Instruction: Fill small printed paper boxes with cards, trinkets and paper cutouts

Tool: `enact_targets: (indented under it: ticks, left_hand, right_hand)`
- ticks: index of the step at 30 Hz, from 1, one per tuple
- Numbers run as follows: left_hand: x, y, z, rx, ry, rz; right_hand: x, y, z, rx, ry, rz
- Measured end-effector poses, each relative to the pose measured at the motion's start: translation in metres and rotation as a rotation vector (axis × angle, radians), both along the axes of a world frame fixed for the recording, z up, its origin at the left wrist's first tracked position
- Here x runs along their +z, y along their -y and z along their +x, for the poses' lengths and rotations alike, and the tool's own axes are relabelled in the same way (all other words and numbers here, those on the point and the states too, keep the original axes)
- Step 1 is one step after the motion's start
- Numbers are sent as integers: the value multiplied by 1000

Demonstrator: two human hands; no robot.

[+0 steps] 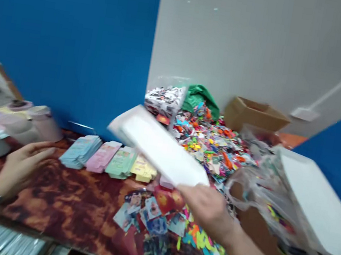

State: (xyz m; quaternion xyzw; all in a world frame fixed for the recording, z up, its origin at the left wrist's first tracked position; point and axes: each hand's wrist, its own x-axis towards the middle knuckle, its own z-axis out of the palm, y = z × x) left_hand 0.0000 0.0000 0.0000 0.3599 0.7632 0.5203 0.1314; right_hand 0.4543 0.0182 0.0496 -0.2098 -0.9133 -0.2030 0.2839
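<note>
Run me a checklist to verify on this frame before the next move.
1. Right hand has hold of the white sheet: ok, gripped at one end.
2. Left hand is free: ok, open and holding nothing.
3. Pastel card stacks are grouped by colour: ok, blue, pink, green and yellow in a row.
4. Printed photo cards lie apart from one another: not ok, they overlap in a loose spread.
5. Underside of the white sheet is readable: cannot tell, it faces away from the camera.

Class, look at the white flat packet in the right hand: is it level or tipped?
Tipped: the white packet slants up from the right hand, its far end higher in view.
</note>
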Motion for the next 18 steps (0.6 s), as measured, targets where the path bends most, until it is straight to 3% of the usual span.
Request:
enact_targets:
  ticks: [3,7,9,11,14,18]
  left_hand:
    - [-2,17,-39,-31,182,-4]
    - [3,31,-81,60,169,26]
    - [6,37,-94,83,124,23]
    - [5,40,-100,77,70,-2]
    - [-6,37,-99,3,-24,-82]
    - [-36,6,-86,-101,-198,-221]
  right_hand:
    - [-35,35,-87,218,65,-163]
    - [-91,74,-184,421,117,-224]
    - [-123,87,-226,448,115,-221]
    - [-150,96,-259,374,166,-273]
    - [-172,99,-280,312,229,-409]
    - [-173,88,-264,311,253,-463]
